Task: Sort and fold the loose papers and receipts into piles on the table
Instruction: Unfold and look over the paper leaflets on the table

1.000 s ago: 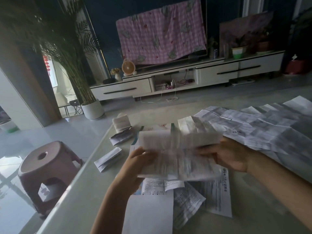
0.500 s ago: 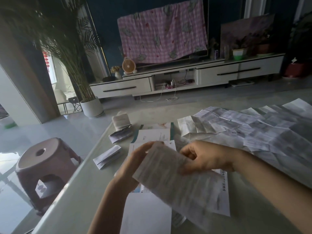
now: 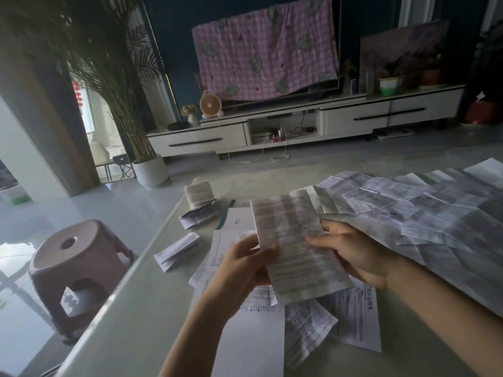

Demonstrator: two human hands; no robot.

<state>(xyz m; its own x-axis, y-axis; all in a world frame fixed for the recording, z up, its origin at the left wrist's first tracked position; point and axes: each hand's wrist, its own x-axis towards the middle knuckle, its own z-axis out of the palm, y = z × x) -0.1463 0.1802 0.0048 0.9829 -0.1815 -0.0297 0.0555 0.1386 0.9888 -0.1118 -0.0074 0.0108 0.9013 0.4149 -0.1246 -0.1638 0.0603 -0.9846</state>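
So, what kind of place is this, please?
Probably a home living room: a long white low TV cabinet, a pink checked cloth hanging above it, and a tall green potted palm.

On table (image 3: 141,308): folded papers (image 3: 177,251) left, spread sheets (image 3: 435,219) right; stool (image 3: 73,257) left of table.

Head-worn camera looks forward and down, close over the table (image 3: 130,308).

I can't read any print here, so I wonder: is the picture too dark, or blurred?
Head view: both. The room is dim, lit from the bright doorway, with glare on the floor; the paper held by the left hand and right hand is smeared; the wide lens bows the cabinet.
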